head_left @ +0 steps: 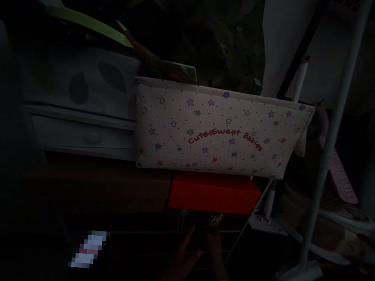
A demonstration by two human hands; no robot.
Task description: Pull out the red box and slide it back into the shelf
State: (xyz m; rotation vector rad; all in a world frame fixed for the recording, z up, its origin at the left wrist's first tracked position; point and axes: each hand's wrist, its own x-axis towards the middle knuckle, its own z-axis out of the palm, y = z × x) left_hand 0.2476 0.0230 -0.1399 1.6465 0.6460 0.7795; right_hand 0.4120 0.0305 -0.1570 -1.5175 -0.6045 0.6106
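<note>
Red box (214, 192) sits under the star-printed fabric bin (219, 130), flat and rectangular, its left end against a brown box (102, 186). Just below it, in deep shadow, two hands meet: left hand (181, 261), right hand (216, 253). Whether they grip anything cannot be told.
</note>
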